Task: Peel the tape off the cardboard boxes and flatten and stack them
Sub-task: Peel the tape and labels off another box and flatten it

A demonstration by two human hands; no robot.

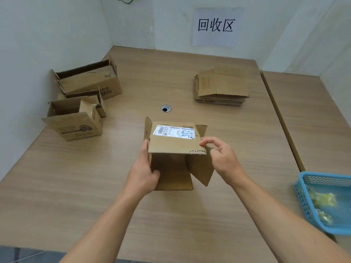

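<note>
Two hands work on one cardboard box (171, 147), which sits on the wooden table (171, 221) just in front of the person, its open end turned toward them and one white shipping label (174, 131) on its top panel. The left hand (143, 173) grips the box's left wall, fingers running up the outside edge and the thumb curled in at the open mouth. The right hand (223, 158) pinches the near right corner of the top panel, by its saw-toothed edge, between thumb and forefinger. The box thus lies between the two hands, held on both sides. Its near flaps are spread: one lies flat on the table and one splays out to the right under the right wrist. At the far left, against the wall, stand three boxes not yet flattened: a large box (91, 84) at the back, a printed box (76, 128) at the front, and a small box (101, 107) wedged between them. At the far right lies one stack of flattened boxes (222, 86); its layers are too close to count. One blue basket (302, 198) at the right edge holds crumpled yellowish tape scraps (322, 201). One round cable hole (166, 108) sits in the table beyond the held box, and one paper sign (216, 25) hangs on the wall
</note>
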